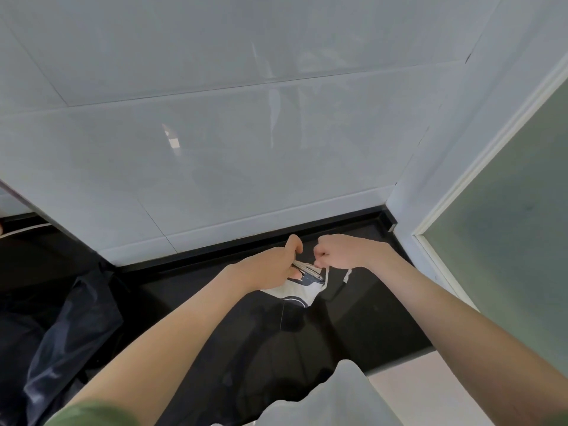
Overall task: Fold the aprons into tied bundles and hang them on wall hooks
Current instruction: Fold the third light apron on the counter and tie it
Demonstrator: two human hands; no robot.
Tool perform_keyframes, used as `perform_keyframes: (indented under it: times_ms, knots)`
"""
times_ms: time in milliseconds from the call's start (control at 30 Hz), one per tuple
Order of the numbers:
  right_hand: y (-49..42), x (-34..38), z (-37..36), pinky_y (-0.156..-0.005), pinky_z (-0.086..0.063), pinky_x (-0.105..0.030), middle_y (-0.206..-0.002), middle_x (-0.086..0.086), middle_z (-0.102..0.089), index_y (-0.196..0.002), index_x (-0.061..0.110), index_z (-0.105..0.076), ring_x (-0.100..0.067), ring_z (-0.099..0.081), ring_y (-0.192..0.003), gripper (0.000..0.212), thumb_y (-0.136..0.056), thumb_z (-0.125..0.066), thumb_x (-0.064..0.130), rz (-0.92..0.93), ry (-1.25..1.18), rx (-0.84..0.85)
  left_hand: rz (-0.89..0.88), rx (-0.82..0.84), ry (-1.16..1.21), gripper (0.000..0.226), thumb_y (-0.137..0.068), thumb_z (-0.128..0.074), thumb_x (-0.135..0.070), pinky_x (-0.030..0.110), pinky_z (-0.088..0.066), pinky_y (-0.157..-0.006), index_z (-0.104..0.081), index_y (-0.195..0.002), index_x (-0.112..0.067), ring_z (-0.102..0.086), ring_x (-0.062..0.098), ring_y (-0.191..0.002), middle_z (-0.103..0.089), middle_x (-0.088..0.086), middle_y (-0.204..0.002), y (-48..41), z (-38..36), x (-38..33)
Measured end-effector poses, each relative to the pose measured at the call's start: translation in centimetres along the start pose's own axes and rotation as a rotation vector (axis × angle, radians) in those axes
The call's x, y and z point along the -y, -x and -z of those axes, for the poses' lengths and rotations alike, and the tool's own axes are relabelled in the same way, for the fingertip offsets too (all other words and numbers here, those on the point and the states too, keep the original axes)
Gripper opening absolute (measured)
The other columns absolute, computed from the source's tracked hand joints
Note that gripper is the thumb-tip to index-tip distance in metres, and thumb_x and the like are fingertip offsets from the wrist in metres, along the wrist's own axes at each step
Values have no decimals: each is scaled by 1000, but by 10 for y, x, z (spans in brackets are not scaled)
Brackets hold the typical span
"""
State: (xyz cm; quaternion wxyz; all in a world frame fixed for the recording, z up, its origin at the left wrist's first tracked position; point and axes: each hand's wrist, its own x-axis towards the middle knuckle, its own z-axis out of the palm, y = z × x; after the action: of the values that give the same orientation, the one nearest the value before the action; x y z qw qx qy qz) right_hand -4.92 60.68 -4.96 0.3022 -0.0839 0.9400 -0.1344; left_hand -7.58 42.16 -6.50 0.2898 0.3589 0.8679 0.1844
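A person's two bare forearms reach out from 6 o'clock toward a glossy pale tiled wall [215,149] that fills the view from 9 o'clock through 12 o'clock. Just below the middle of the view, the left hand [270,267] grips a folded apron bundle [295,292], white with dark trim. Its fingers [297,274] curl under the folded edges and the thumb closes over the top. The bundle hangs from that hand just above a black, shiny worktop [353,318], close to where the worktop meets the wall. At the bundle's 2 o'clock, almost touching the left hand, the right hand [341,252] is curled into a loose fist and pinches a thin white tie [346,275] between thumb and fingertips. The tie loops down from the bundle's edge, and a short end dangles under the right wrist. A crumpled black plastic bag [70,327] lies on the dark surface at 8 o'clock. A translucent white bag [344,395] rises into view at 6 o'clock, between the forearms. A frosted glass panel [507,226] in a white frame stands at 3 o'clock. A green sleeve [92,415] covers the left upper arm at 7 o'clock.
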Motion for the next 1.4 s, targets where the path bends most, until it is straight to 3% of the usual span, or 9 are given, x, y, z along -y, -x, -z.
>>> perform_keyframes:
  times_ms: [167,267,433,500,600,800,1100,1233,1400]
  knots:
    - [0,19,-2,-65,-34,-24,-85,1,-43,-67,20,-49,-12,-45,-74,31,-97,-47,22,59,-151,-113,-26,-17,173,42,-93,-53,-13,36,-42,-64,-20,-119,-20,-46,20,-65,-57,22,-85,-9,-8,1]
    - [1,21,-6,-62,-34,-25,-81,-4,-45,-70,5,-57,-15,-45,-70,29,-94,-50,21,45,-283,-190,2,-19,277,52,-92,-56,-13,34,-46,-69,-18,-127,-16,-55,20,-73,-62,21,-95,-11,-7,0]
    - [5,27,-12,-66,-33,-26,-79,-17,-54,-63,-2,-58,-14,-45,-66,28,-85,-58,15,43,-389,-254,94,-7,124,25,-95,-55,-27,24,-41,-72,-56,-113,-9,-56,15,-89,-64,6,-103,-19,-14,-6]
    - [5,28,-10,-74,-32,-27,-92,-10,-55,-71,1,-58,-15,-47,-77,24,-87,-56,17,11,-354,-258,138,-59,87,25,-97,-52,-28,24,-40,-70,-62,-110,-9,-56,15,-86,-65,6,-98,-22,-21,-5]
    - [11,28,-3,-64,-30,-26,-80,-2,-48,-69,7,-49,-14,-42,-70,22,-89,-49,17,-2,-439,-280,177,-159,18,24,-98,-51,-29,29,-47,-81,-62,-112,-13,-60,16,-90,-68,3,-105,-26,-26,-1]
    - [20,18,0,-55,-34,-21,-64,2,-55,-75,15,-49,-10,-50,-55,16,-89,-45,9,-71,-359,-79,214,-411,-62,19,-97,-51,-26,27,-42,-76,-62,-102,-11,-59,20,-95,-64,3,-99,-25,-7,9]
    - [11,34,-20,-68,-44,-22,-85,1,-61,-90,10,-60,-11,-58,-74,12,-91,-50,16,33,-346,-88,117,-602,-31,26,-99,-46,-14,28,-41,-81,-51,-124,-8,-55,25,-100,-60,12,-111,-20,16,5]
    - [19,27,-6,-78,-45,-28,-89,-2,-64,-81,15,-60,-16,-60,-84,31,-99,-42,34,37,-406,-210,66,-597,-32,40,-97,-49,-14,24,-40,-73,-34,-134,-7,-59,26,-96,-59,11,-110,-10,19,10]
    - [33,20,25,-66,-50,-25,-62,4,-55,-80,12,-59,-6,-53,-58,32,-102,-43,29,132,-604,-389,-159,-580,-184,46,-95,-53,-8,20,-37,-71,-34,-135,-1,-62,29,-89,-64,14,-104,4,11,15]
